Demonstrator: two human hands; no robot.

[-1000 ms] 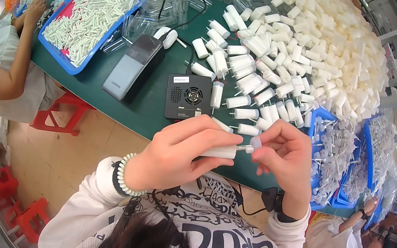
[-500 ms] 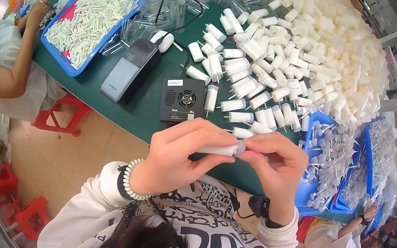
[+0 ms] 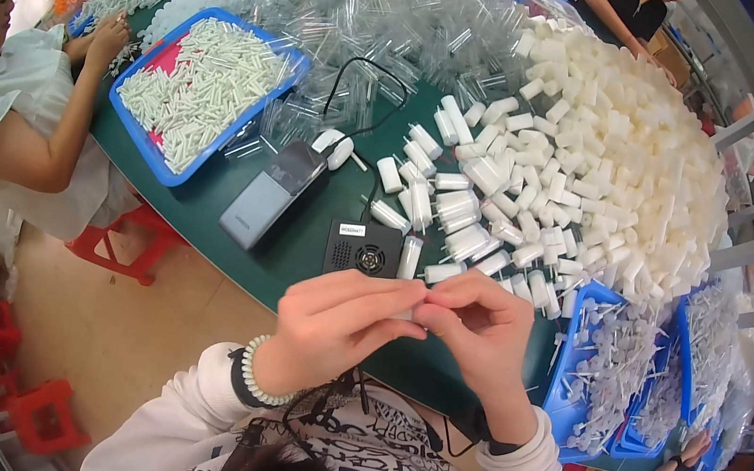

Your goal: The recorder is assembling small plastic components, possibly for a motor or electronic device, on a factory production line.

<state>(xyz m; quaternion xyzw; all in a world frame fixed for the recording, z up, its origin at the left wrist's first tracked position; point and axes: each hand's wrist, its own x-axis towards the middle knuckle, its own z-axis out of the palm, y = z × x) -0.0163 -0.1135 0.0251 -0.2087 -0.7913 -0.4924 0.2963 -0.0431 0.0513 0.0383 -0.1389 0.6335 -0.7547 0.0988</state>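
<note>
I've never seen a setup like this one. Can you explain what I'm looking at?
No robot here: these are a person's bare hands, filmed from above by a wide fisheye camera worn on the head, so straight edges bend. The left hand holds a white piece, mostly hidden; the right hand is at its right end, its grip hidden. The green table beyond bears a blue tray of thin white sticks, a heap of clear tubes, a pile of white cylinders, a grey block-shaped device and a black box.
</note>
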